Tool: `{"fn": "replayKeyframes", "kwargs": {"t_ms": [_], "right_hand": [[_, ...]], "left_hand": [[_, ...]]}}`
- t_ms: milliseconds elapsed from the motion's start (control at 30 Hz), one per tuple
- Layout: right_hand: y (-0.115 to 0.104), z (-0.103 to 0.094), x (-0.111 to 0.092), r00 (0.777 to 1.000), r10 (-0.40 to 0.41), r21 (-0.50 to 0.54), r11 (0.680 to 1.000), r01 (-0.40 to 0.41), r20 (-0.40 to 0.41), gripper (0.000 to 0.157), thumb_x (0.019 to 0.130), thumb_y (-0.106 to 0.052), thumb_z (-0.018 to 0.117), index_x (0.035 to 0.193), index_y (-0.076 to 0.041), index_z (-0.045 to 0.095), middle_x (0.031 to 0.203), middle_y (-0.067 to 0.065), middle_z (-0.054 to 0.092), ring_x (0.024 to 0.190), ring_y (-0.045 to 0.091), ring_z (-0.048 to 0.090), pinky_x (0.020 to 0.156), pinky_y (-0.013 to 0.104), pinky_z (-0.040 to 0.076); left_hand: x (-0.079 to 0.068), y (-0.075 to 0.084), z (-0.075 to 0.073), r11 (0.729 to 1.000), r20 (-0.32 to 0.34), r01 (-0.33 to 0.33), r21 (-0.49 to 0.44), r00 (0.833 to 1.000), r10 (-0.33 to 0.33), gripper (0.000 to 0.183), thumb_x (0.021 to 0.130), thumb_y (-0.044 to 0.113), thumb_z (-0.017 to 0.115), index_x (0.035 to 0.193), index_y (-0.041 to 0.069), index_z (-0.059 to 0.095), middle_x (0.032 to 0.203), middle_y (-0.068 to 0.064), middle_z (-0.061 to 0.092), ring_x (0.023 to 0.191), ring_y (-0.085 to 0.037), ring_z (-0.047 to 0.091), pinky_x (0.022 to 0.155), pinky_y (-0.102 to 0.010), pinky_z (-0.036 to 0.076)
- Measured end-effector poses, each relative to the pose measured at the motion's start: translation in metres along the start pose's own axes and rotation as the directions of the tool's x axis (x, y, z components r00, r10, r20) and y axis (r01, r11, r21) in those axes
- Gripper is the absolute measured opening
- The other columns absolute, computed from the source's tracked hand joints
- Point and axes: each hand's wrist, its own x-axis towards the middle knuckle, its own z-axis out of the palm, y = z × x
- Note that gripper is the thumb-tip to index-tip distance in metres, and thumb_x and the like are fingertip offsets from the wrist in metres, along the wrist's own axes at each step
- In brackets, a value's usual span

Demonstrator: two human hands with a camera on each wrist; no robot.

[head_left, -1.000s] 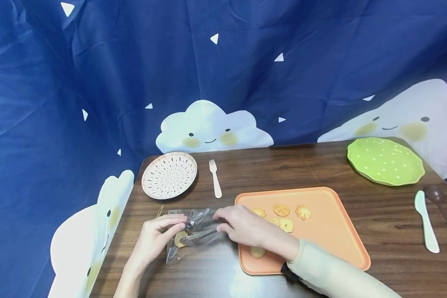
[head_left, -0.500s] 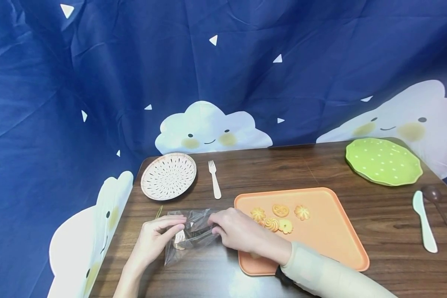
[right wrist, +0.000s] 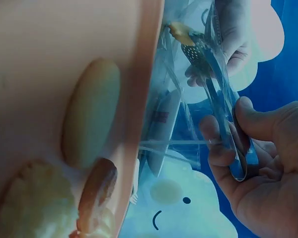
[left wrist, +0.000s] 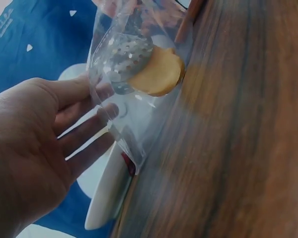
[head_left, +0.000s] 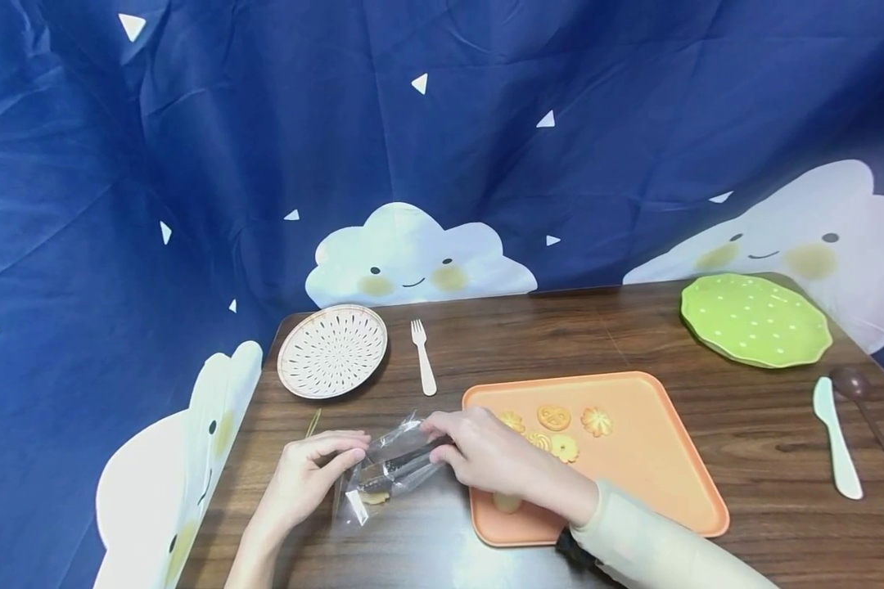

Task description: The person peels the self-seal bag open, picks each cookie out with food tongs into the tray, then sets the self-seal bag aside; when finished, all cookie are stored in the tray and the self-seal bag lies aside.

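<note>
My left hand [head_left: 305, 474] pinches the edge of a clear plastic bag [head_left: 405, 446] between thumb and fingers. In my right hand [head_left: 486, 454] is a pair of metal tongs [right wrist: 223, 106], its bent end in the palm. The perforated tongs' tip reaches into the bag, beside a round golden cookie [left wrist: 161, 72]. Seen from the left wrist, that cookie lies against the tip inside the plastic, low over the table. Beneath my right forearm is an orange tray [head_left: 648, 458] bearing several cookies, among them a flower-shaped one [head_left: 597, 421].
A white patterned plate [head_left: 333, 352] stands at the back left, with a white fork [head_left: 423, 358] beside it. Green dotted plates [head_left: 755, 319] sit at the back right. A pale green knife [head_left: 838, 442] and a brown spoon [head_left: 871, 421] lie at the right edge.
My right hand went slightly left, then back right with the tongs. The bag's lower part has shifted right and nearer, and the cookie in it sits lower. My left hand stays put.
</note>
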Motion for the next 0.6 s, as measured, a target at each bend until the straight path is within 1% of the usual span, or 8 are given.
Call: {"fn": "replayKeyframes", "kwargs": {"t_ms": [100, 167, 300, 400, 500, 600], "right_hand": [[0.002, 0.000, -0.002, 1.000, 0.002, 0.000, 1.000, -0.002, -0.001, 0.018, 0.094, -0.017, 0.072, 0.111, -0.012, 0.071, 0.105, -0.001, 0.079, 0.094, 0.009, 0.072, 0.084, 0.029, 0.062], [0.003, 0.000, -0.003, 1.000, 0.002, -0.001, 1.000, -0.002, -0.006, 0.016, 0.094, -0.016, 0.072, 0.109, -0.013, 0.071, 0.103, -0.002, 0.079, 0.092, 0.008, 0.072, 0.083, 0.028, 0.062], [0.004, -0.003, -0.006, 1.000, 0.011, -0.015, 1.000, -0.012, -0.023, 0.015, 0.093, -0.015, 0.072, 0.108, -0.015, 0.071, 0.099, -0.003, 0.079, 0.086, 0.006, 0.070, 0.078, 0.026, 0.060], [0.005, -0.007, -0.008, 0.999, 0.020, -0.032, 0.999, -0.021, -0.036, 0.014, 0.094, -0.015, 0.071, 0.107, -0.015, 0.071, 0.097, -0.003, 0.079, 0.083, 0.005, 0.067, 0.075, 0.024, 0.059], [0.008, -0.012, -0.011, 0.999, 0.030, -0.039, 0.999, -0.032, -0.043, 0.014, 0.094, -0.013, 0.070, 0.108, -0.015, 0.071, 0.098, -0.002, 0.079, 0.082, 0.004, 0.067, 0.075, 0.024, 0.060], [0.012, -0.020, -0.015, 0.997, 0.031, -0.056, 0.998, -0.035, -0.068, 0.014, 0.094, -0.012, 0.070, 0.108, -0.016, 0.072, 0.099, -0.002, 0.079, 0.085, 0.004, 0.069, 0.078, 0.025, 0.061]], "left_hand": [[0.000, 0.000, 0.001, 1.000, 0.002, -0.012, 0.006, 1.000, 0.012, 0.007, 0.092, 0.026, 0.074, 0.097, 0.024, 0.079, 0.111, 0.008, 0.079, 0.107, -0.006, 0.074, 0.098, -0.008, 0.053], [0.000, -0.002, 0.001, 1.000, 0.000, -0.015, 0.013, 1.000, 0.015, 0.007, 0.093, 0.025, 0.074, 0.097, 0.025, 0.079, 0.110, 0.008, 0.079, 0.106, -0.006, 0.074, 0.098, -0.007, 0.053], [-0.001, -0.004, -0.002, 1.000, -0.011, 0.008, 0.020, 1.000, -0.008, 0.007, 0.093, 0.025, 0.073, 0.097, 0.029, 0.077, 0.110, 0.009, 0.079, 0.105, -0.006, 0.074, 0.098, -0.006, 0.052], [-0.002, -0.004, -0.004, 0.999, -0.017, 0.041, 0.020, 0.999, -0.040, 0.009, 0.093, 0.026, 0.073, 0.097, 0.034, 0.076, 0.110, 0.012, 0.079, 0.105, -0.004, 0.074, 0.098, -0.004, 0.051], [-0.002, -0.002, -0.005, 0.998, -0.010, 0.055, 0.017, 0.998, -0.055, 0.008, 0.093, 0.028, 0.073, 0.098, 0.033, 0.077, 0.110, 0.014, 0.078, 0.106, -0.004, 0.074, 0.098, -0.004, 0.050], [-0.001, -0.001, -0.005, 0.998, -0.009, 0.060, 0.018, 0.998, -0.060, 0.008, 0.093, 0.029, 0.073, 0.099, 0.030, 0.078, 0.110, 0.014, 0.078, 0.107, -0.004, 0.074, 0.098, -0.005, 0.051]]}}
